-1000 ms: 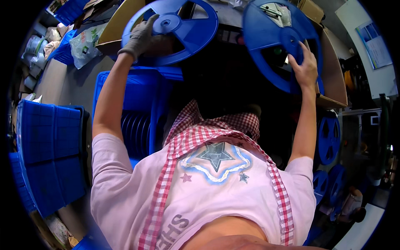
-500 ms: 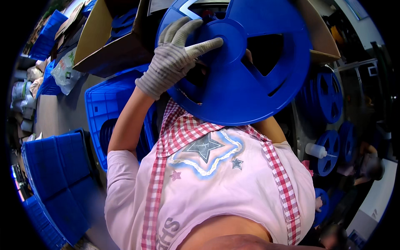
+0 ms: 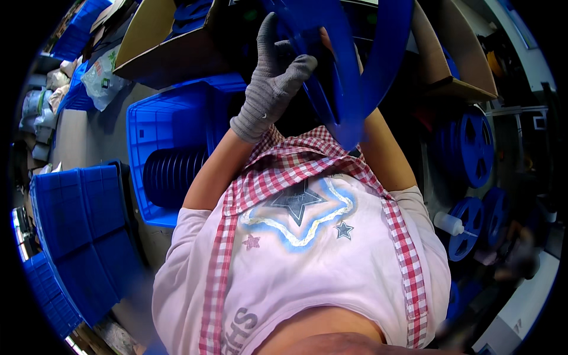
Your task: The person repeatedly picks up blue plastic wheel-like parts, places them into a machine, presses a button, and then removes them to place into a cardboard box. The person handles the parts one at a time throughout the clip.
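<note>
A blue plastic reel [image 3: 387, 53] is tilted nearly edge-on in front of my chest, partly smeared by motion. My left hand [image 3: 273, 80], in a grey knit glove, is at its left side with thumb and fingers apart. The thumb tip is close to the reel's hub; whether it touches cannot be made out. My bare right hand [image 3: 327, 42] grips the reel from the right, mostly hidden behind it, with only parts of the fingers showing.
Open cardboard boxes [image 3: 171, 62] [image 3: 452, 89] with blue parts stand beyond me on both sides. A blue crate [image 3: 135, 155] at left holds several dark discs [image 3: 171, 177]. Stacked blue crates [image 3: 80, 231] stand nearer left. More blue reels [image 3: 473, 145] and a white bottle [image 3: 448, 223] are at right.
The reel has turned from facing me to nearly edge-on. My left hand has shifted right, and its thumb has come off the reel's face. My right forearm now shows more.
</note>
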Demonstrator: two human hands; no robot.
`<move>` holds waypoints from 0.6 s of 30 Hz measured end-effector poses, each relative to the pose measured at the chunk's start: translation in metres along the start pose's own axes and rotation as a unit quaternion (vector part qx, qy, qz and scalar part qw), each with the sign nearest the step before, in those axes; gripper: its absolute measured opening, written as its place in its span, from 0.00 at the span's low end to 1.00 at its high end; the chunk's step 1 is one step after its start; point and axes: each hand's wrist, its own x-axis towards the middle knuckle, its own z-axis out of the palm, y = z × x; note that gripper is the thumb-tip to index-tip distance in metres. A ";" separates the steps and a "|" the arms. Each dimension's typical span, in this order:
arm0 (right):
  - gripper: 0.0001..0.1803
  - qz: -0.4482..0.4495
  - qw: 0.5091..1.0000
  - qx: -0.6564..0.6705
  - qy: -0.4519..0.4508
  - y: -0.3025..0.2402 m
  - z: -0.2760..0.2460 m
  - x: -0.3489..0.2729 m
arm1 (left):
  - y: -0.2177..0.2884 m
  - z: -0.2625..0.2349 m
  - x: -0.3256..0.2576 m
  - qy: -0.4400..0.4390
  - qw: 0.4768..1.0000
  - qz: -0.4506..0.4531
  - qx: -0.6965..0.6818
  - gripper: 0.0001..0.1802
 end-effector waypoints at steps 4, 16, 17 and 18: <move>0.27 -0.087 0.978 -0.185 -0.033 0.001 0.001 0.006 | -0.002 -0.002 0.000 0.044 0.997 0.041 -0.058 0.44; 0.34 -0.037 0.933 -0.355 -0.047 -0.008 -0.006 -0.007 | 0.003 -0.018 0.002 0.072 0.993 0.077 -0.056 0.43; 0.34 -0.048 0.929 -0.365 -0.043 -0.006 -0.011 -0.007 | -0.002 -0.023 0.004 0.056 0.995 0.073 -0.047 0.48; 0.34 -0.047 0.933 -0.355 -0.048 -0.005 -0.012 -0.008 | -0.005 -0.026 0.002 0.056 0.995 0.062 -0.055 0.47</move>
